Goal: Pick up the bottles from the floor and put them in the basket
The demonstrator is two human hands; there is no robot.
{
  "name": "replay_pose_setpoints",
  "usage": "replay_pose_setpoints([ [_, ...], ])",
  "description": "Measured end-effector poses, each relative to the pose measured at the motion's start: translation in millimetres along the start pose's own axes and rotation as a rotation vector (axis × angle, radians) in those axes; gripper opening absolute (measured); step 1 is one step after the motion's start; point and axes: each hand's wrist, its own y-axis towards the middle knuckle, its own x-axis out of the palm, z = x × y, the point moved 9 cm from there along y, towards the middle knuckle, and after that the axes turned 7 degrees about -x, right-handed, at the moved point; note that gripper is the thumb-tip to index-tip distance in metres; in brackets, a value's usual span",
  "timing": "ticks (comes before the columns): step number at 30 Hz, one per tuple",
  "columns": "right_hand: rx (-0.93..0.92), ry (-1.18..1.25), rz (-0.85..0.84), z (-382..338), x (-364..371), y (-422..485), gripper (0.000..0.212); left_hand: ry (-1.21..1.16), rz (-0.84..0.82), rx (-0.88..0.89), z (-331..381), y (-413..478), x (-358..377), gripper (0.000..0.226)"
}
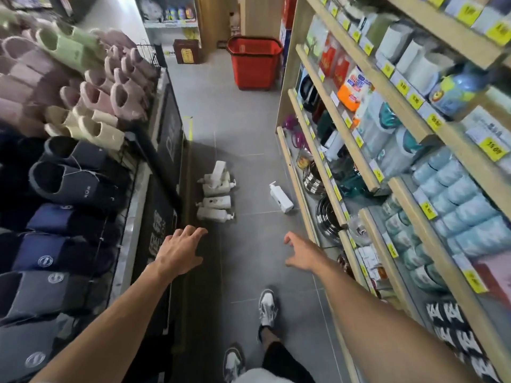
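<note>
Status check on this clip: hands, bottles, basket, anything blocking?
Left hand, right hand open, empty. Pile of bottles and lone bottle on floor. Red basket beyond, aisle clear.

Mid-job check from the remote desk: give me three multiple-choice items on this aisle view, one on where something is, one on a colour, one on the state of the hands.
1. Where is the basket?
A. At the far end of the aisle
B. Beside the person's feet
C. On a shelf

2. What colour is the basket?
A. Blue
B. Red
C. Green

3. What are the hands doing?
A. Both hold bottles
B. One holds a bottle
C. Both are open and empty

Answers:
1. A, it stands on the floor beyond the bottles.
2. B, its walls and rim are red.
3. C, the left hand and right hand reach forward with fingers spread.
</note>
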Motion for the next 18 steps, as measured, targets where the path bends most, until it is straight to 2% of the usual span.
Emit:
replay_pose_setpoints([
  [3,0.047,0.027,-0.039,25,-13,31,0.063,0.044,-0.019,-0.001,8,39,-9,0.085],
  [7,0.040,0.102,0.004,33,-54,82,0.072,0.125,0.012,0.002,12,87,-25,0.084],
  [18,-0.007,0.087,-0.046,25,-111,201,0.073,0.108,-0.050,-0.074,-8,169,-41,0.083],
])
